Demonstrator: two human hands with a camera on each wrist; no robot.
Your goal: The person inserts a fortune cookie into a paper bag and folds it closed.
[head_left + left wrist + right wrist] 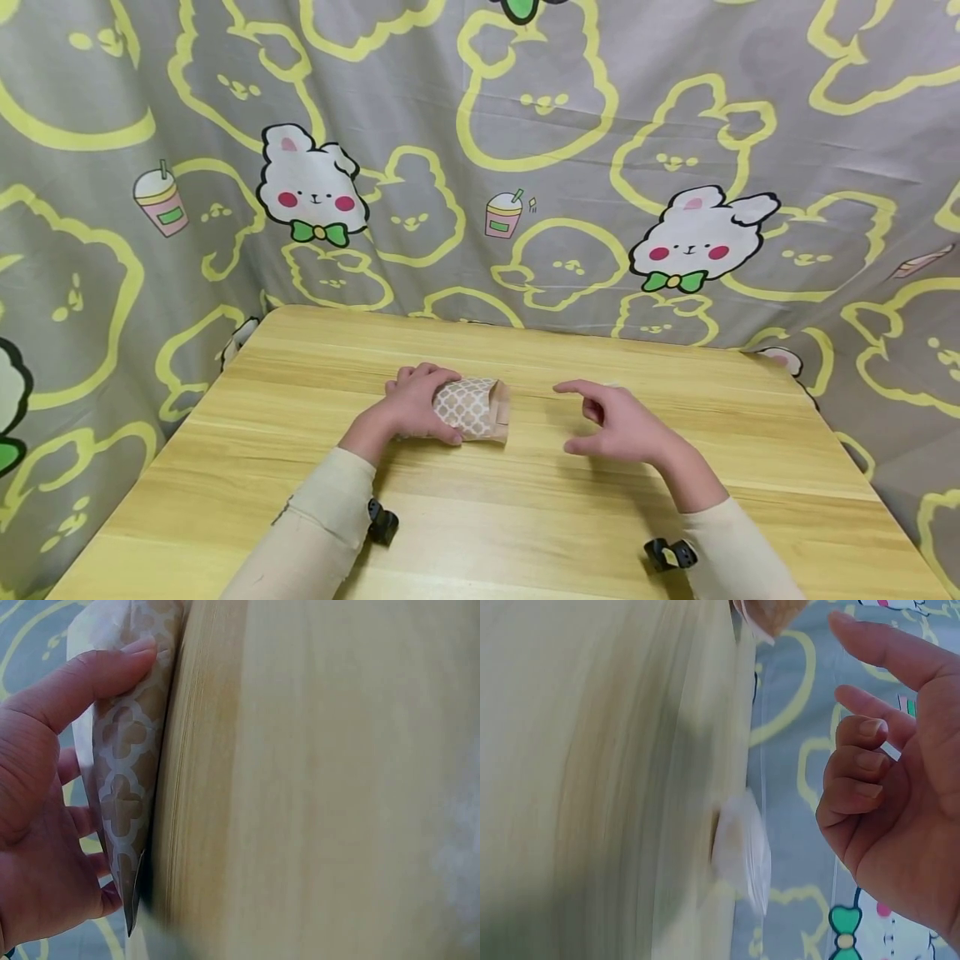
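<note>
A small brown paper bag [465, 407] with a white lattice pattern lies on its side on the table, its mouth facing right. My left hand [418, 404] grips it from the left, thumb on the near side and fingers over the far side. In the left wrist view the thumb presses the patterned paper bag [124, 772]. Apart from the bag, to its right, my right hand [618, 421] holds nothing. Its thumb and index finger are extended and spread, the other fingers loosely curled. A small white thin-looking packet [742, 847] lies beyond that hand, mostly hidden in the head view.
The wooden table [480, 517] spreads under both hands. Behind it and at its sides hangs a grey curtain [420, 108] with yellow outlines and white rabbits. Black wrist mounts [382, 522] are strapped near both cuffs.
</note>
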